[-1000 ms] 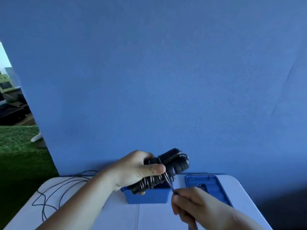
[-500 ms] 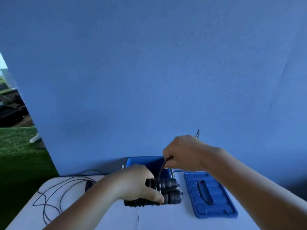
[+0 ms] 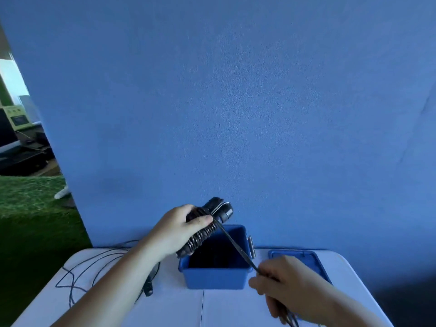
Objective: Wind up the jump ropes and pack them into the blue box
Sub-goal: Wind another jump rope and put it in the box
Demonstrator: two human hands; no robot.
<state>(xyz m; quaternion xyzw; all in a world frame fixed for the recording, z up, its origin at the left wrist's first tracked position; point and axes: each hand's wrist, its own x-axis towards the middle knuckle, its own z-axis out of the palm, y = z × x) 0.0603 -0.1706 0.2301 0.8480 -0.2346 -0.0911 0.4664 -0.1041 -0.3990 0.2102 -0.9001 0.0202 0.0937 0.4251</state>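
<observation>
Blue backdrop (image 3: 236, 102) behind white table (image 3: 179, 308); green turf (image 3: 30, 204) and bright window (image 3: 10, 79) at left.

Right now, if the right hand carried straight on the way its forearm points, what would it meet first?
Most likely the blue box, at its near right corner: the right hand, gripping the taut rope, points forward and left at it. Depth is unclear; it may pass above the rim.

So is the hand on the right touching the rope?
Touching. The head view shows the right hand pinching the taut rope, which runs up to the handles gripped by the left hand.
</observation>
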